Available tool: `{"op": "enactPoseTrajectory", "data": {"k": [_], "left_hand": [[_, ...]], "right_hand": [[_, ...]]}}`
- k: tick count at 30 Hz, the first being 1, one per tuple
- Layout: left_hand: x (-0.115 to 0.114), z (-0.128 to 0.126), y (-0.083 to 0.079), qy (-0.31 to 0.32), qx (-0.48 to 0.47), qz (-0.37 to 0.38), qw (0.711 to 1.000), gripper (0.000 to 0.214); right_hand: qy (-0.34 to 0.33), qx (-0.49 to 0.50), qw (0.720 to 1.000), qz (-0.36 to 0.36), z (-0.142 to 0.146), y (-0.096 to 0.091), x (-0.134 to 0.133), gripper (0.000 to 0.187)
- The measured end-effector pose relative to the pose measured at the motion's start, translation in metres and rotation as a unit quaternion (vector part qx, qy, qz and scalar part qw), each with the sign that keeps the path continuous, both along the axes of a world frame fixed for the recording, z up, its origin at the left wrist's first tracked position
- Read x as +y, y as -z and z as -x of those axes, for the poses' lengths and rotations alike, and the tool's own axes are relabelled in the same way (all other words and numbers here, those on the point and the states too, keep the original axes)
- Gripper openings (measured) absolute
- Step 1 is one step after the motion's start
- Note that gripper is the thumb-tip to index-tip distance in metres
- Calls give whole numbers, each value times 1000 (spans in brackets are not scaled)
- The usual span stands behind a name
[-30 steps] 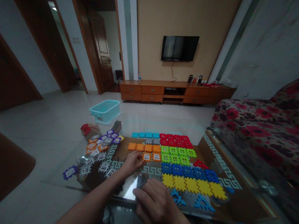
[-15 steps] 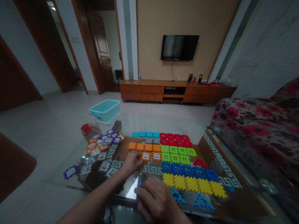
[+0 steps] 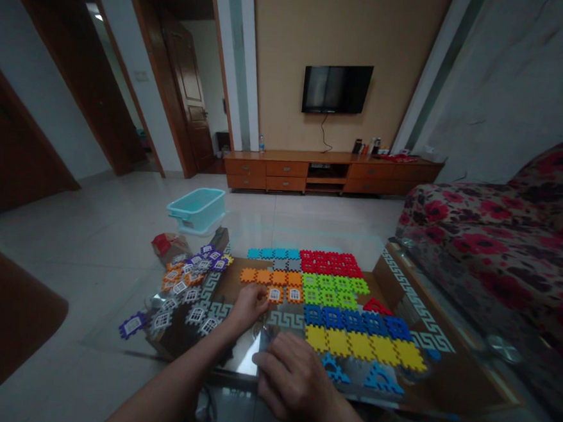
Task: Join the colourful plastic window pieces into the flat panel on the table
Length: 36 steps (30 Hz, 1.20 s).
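A mat of joined colourful puzzle tiles lies on the glass coffee table: teal, red, orange, green, blue and yellow rows. My left hand has its fingers pinched on an orange window tile at the mat's left edge. A second orange window tile sits beside it. My right hand rests curled on the glass near the front edge, beside the yellow row; whether it holds anything is hidden. Blue gear-shaped pieces lie just right of it.
Loose purple, orange and grey window tiles lie scattered at the table's left end. A teal plastic bin stands on the tiled floor beyond. A floral sofa runs along the right. A TV and wooden cabinet stand at the far wall.
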State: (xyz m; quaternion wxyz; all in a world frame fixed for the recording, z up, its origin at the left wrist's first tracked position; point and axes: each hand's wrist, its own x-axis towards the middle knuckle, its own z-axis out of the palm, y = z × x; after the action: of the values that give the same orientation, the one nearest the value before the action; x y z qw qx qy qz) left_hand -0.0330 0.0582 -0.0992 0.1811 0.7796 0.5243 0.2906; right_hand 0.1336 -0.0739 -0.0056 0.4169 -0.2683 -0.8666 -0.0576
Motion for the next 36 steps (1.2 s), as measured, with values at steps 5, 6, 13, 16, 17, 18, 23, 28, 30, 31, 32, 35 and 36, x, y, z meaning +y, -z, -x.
{"op": "enactPoseTrajectory", "data": {"k": [5, 6, 13, 16, 17, 18, 23, 28, 30, 31, 32, 35, 36], "left_hand": [[-1, -1, -3, -2, -1, 8, 1000, 6], [-1, -2, -4, -2, -2, 9, 1000, 6], [-1, -2, -4, -1, 4, 8, 1000, 5], [0, -2, 0, -8, 5, 8, 1000, 7], [1, -1, 1, -8, 4, 8, 1000, 7], [1, -1, 1, -7, 3, 6, 1000, 8], [2, -1, 2, 0, 8, -1, 1000, 7], [3, -1, 5, -4, 21, 2, 1000, 5], [4, -1, 6, -2, 19, 2, 1000, 5], [4, -1, 6, 2, 17, 1, 1000, 5], [4, -1, 6, 5, 16, 0, 1000, 5], [3, -1, 6, 11, 14, -3, 1000, 3], [3, -1, 6, 11, 15, -3, 1000, 3]], "right_hand": [[-2, 4, 1000, 1, 0, 0, 1, 17], [-3, 3, 1000, 2, 0, 0, 1, 17], [-1, -9, 1000, 14, 1, 1, 0, 16], [-2, -9, 1000, 16, 0, 2, 0, 15], [-2, -9, 1000, 17, 0, 3, 0, 15], [-2, -9, 1000, 18, 0, 3, 0, 15], [-3, -10, 1000, 19, 1, 5, 1, 15], [-4, -15, 1000, 22, 1, 6, 1, 15], [-3, -16, 1000, 24, 1, 6, 1, 14], [-2, -17, 1000, 24, 1, 7, 1, 14], [-2, -17, 1000, 25, 1, 7, 1, 14], [-4, -19, 999, 27, 1, 7, 1, 14], [-4, -19, 999, 28, 1, 6, 1, 14]]}}
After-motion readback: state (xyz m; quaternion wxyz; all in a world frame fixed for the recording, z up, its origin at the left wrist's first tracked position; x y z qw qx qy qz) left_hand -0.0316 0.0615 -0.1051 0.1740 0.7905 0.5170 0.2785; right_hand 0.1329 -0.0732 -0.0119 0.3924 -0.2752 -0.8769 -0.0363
